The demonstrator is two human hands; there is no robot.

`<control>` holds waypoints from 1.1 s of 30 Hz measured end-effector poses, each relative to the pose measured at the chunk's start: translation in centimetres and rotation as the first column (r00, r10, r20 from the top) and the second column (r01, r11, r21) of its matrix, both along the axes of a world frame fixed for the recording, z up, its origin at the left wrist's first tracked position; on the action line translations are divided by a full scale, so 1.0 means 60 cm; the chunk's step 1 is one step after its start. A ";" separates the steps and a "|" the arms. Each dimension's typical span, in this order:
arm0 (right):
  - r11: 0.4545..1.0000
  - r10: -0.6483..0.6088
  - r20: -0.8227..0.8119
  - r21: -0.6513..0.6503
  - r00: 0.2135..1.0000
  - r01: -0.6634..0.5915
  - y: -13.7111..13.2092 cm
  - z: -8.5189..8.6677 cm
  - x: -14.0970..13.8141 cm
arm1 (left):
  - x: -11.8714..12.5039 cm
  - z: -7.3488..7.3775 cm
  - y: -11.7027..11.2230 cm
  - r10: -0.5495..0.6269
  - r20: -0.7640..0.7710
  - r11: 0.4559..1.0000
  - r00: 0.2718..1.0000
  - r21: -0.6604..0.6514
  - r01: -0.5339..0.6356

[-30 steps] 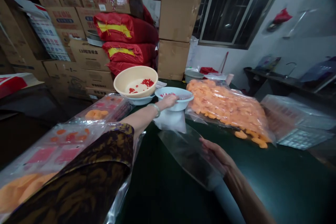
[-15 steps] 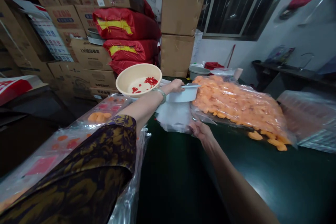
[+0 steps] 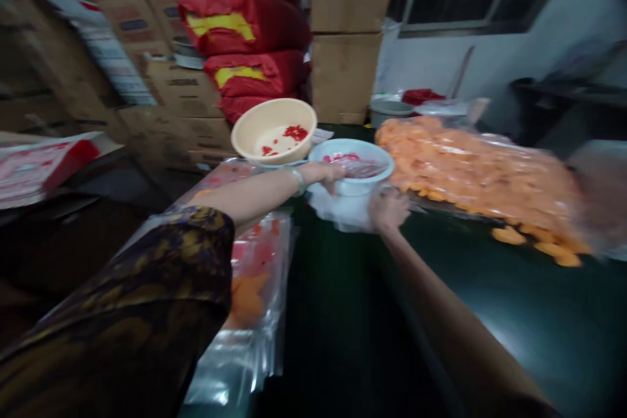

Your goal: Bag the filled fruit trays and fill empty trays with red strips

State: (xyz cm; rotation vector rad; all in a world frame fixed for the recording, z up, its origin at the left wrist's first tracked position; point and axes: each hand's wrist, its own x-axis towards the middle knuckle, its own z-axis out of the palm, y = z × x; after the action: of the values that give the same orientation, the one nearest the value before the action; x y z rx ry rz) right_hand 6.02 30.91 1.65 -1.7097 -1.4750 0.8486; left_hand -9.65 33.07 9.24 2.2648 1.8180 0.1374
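Note:
My left hand [image 3: 323, 174] reaches out from a dark patterned sleeve, wearing a pale bangle, and grips the rim of a white plastic bowl [image 3: 372, 151]. Red pieces smear the inside of that bowl. Below it hangs a bunched, translucent plastic bag [image 3: 337, 212], and my right hand [image 3: 389, 210] closes on the bag's gathered edge. Behind them, a beige bowl [image 3: 273, 132] holds a few red pieces [image 3: 296, 133]. A large plastic bag of orange pieces [image 3: 470, 176] lies to the right of my right hand.
Flat plastic packs with orange pieces [image 3: 255, 287] lie under my left arm on the dark green table [image 3: 343, 339]. A grey basin [image 3: 389, 111] stands behind the orange bag. Cardboard boxes [image 3: 345, 72] and red sacks [image 3: 240, 26] are stacked at the back.
The white bowl has tipped, so its inside now faces me. My right hand has moved up from the loose bag's lower part to just beneath the bowl. The view has shifted.

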 end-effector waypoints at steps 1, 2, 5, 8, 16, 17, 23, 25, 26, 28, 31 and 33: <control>0.998 0.061 -0.010 0.011 0.998 -0.061 -0.024 0.005 0.005 | 0.002 0.015 -0.015 0.014 -0.037 1.000 0.999 -0.013 -0.015; 0.988 0.154 -0.042 0.006 0.987 -0.154 -0.050 0.008 0.010 | 0.002 0.033 -0.031 0.037 -0.072 0.999 0.997 -0.018 -0.038; 0.807 0.497 -0.311 -0.176 0.810 -0.563 -0.138 0.009 0.015 | -0.021 0.088 -0.100 0.100 -0.185 0.995 0.978 0.021 -0.097; 0.504 0.469 -0.591 -0.430 0.656 -0.749 -0.212 0.006 0.003 | -0.056 0.116 -0.213 0.254 -0.274 0.965 0.928 0.005 -0.263; 0.300 0.232 -0.660 -0.650 0.714 -0.698 -0.272 0.011 -0.072 | -0.144 0.089 -0.508 0.607 -0.175 0.788 0.775 0.007 -0.616; 0.319 0.238 -0.640 -0.660 0.731 -0.681 -0.275 0.012 -0.077 | -0.159 0.081 -0.533 0.670 -0.139 0.739 0.729 0.042 -0.672; 0.332 0.267 -0.601 -0.677 0.754 -0.657 -0.288 0.018 -0.082 | -0.173 0.018 -0.624 0.876 0.065 0.450 0.478 0.248 -0.858; 0.330 0.278 -0.614 -0.661 0.738 -0.674 -0.291 0.024 -0.086 | -0.114 0.013 -0.633 0.751 0.123 0.570 0.649 0.376 -0.731; 0.336 0.280 -0.626 -0.646 0.728 -0.685 -0.292 0.026 -0.089 | -0.077 0.014 -0.636 0.619 0.153 0.680 0.770 0.387 -0.623; 0.358 0.271 -0.641 -0.625 0.718 -0.693 -0.295 0.030 -0.095 | 0.002 0.018 -0.643 0.421 0.240 0.774 0.875 0.408 -0.485; 0.363 0.246 -0.642 -0.634 0.726 -0.683 -0.296 0.029 -0.097 | 0.089 0.005 -0.668 0.219 0.493 0.683 0.842 0.539 -0.493; 0.349 0.269 -0.636 -0.636 0.723 -0.689 -0.293 0.022 -0.091 | 0.114 -0.021 -0.694 0.254 0.687 0.610 0.680 0.432 -0.664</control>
State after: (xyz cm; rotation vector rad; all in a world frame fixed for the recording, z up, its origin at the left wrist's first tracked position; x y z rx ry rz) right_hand 0.55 13.33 3.00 -1.4360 -1.3185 2.4979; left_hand -2.82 -8.57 7.97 1.6174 2.1545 1.6200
